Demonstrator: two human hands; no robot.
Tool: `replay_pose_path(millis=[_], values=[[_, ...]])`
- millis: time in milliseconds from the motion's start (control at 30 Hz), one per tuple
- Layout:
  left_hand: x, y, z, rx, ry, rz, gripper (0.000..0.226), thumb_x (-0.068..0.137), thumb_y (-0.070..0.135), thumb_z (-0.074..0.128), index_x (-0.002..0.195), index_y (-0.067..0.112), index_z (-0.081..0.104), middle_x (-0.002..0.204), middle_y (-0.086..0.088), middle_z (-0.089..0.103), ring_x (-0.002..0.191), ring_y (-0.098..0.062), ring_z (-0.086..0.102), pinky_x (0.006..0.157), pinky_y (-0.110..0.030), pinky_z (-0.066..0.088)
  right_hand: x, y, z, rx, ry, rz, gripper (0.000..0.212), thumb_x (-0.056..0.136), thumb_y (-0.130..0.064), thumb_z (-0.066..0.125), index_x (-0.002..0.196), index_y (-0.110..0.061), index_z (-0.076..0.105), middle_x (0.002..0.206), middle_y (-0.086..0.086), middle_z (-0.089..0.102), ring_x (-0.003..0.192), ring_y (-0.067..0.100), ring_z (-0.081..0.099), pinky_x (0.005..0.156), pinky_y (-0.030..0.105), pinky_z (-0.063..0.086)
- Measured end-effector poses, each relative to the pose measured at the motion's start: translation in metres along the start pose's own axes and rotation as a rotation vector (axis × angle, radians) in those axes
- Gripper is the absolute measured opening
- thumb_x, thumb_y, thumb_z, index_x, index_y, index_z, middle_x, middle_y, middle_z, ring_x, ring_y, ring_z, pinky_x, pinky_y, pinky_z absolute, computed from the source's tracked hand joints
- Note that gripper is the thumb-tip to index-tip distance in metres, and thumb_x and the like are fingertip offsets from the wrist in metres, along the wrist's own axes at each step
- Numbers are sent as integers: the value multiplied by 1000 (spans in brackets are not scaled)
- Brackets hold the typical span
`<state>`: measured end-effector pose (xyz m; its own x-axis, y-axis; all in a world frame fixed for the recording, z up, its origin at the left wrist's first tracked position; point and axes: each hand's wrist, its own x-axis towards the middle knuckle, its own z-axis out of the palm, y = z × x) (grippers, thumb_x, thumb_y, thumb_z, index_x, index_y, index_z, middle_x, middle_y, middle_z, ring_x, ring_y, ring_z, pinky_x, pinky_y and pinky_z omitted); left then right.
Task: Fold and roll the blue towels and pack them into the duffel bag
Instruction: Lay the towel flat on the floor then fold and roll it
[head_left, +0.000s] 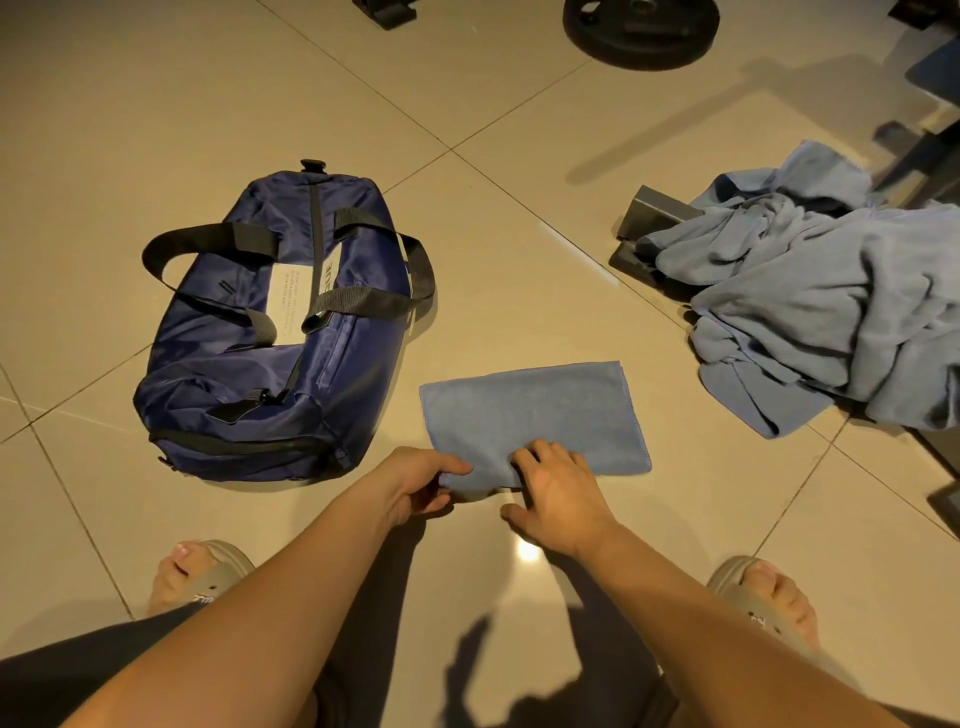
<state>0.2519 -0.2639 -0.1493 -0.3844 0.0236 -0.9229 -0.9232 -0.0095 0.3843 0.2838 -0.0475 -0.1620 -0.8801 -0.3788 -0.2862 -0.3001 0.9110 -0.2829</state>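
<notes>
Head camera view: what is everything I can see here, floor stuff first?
duffel bag: one, navy with black straps, floor left
folded towel: one, light blue, flat, centre
towel heap: number unclear, light blue, crumpled, right
weight plate: one, black, top edge
metal foot: one, grey, partly under the heap
sandals: two, grey, on feet, bottom
left grip: one, bare hand, pinches folded towel's near corner
right grip: one, bare hand, fingers bent over towel's near edge

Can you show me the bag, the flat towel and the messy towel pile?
bag (234, 374): head view, blue side panel.
flat towel (530, 410): head view, its middle.
towel pile (831, 312): head view, middle of heap.
</notes>
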Motion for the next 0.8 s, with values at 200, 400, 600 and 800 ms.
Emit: replay_pose_path(millis=[200,400,600,800], values=[[-17,12,2,226,-223,13,32,82,27,83,104,7,71,76,-7,67,65,-14,61,62,-24,50,1,-32,2,121,174,-65,32,74,-27,73,103,-22,62,93,-2,62,87,24,60,81,35,47],[-16,15,-22,532,176,497,14,83,28,68,91,16,67,82,-1,68,75,-22,63,63,-30,49,-4,-26,3,384,132,96,12,88,-18,49,86,-16,60,82,3,66,75,30,57,61,40,45],[6,5,-43,1510,138,1118,78,76,60,70,143,34,40,147,6,40,134,-16,37,116,-38,34,-18,-13,-6,698,-8,218,20,102,-36,48,95,-27,65,91,-5,70,84,18,59,74,36,47],[15,-10,-28,1671,174,1325,27,100,37,56,123,24,64,118,1,64,105,-19,55,99,-33,47,-39,10,-8,561,-57,195,22,96,-22,47,98,-26,68,88,-5,71,85,23,61,80,38,49]])
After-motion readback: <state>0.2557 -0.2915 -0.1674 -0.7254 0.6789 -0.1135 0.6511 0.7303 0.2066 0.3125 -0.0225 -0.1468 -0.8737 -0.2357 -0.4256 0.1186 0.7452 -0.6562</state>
